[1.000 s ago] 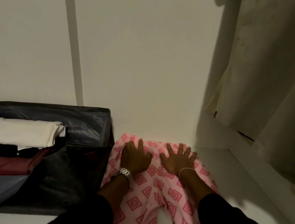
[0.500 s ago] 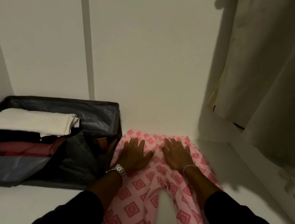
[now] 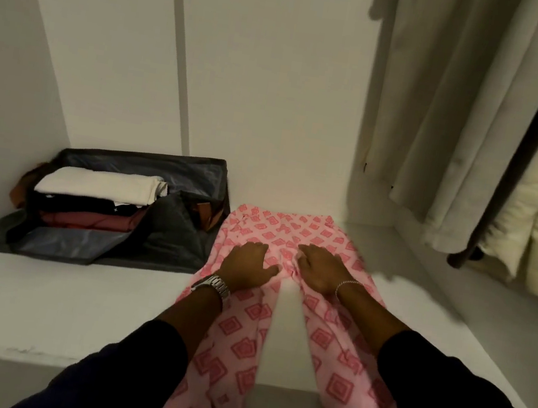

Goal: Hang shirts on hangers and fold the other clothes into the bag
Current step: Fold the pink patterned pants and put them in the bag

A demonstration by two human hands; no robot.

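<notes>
Since the earlier frame both hands have slid back along the pink trousers (image 3: 290, 238), away from the waistband and toward the crotch, so more of the waist part now lies uncovered behind the fingers. The bag (image 3: 165, 244) also appears more fully in the view than before.

The pink trousers, with a red square pattern, lie flat on the white shelf (image 3: 56, 305) just to the right of the bag, and the waistband's left corner touches the bag's side. The two legs run toward the person and hang over the front edge of the shelf, with a gap of bare shelf between them.

The left hand (image 3: 249, 263) rests flat on the trousers on the side nearer the bag, fingers straight and a little spread, gripping nothing; a metal watch (image 3: 213, 286) is on its wrist. The right hand (image 3: 320, 268) lies flat on the side farther from the bag, fingers also extended, holding nothing, with a thin bracelet (image 3: 346, 284) on the wrist.

The bag is dark and open. Inside it a stack of folded clothes (image 3: 94, 203) sits: white on top, then black, then dark red. Well to the right of the bag pale garments (image 3: 445, 118) hang.
</notes>
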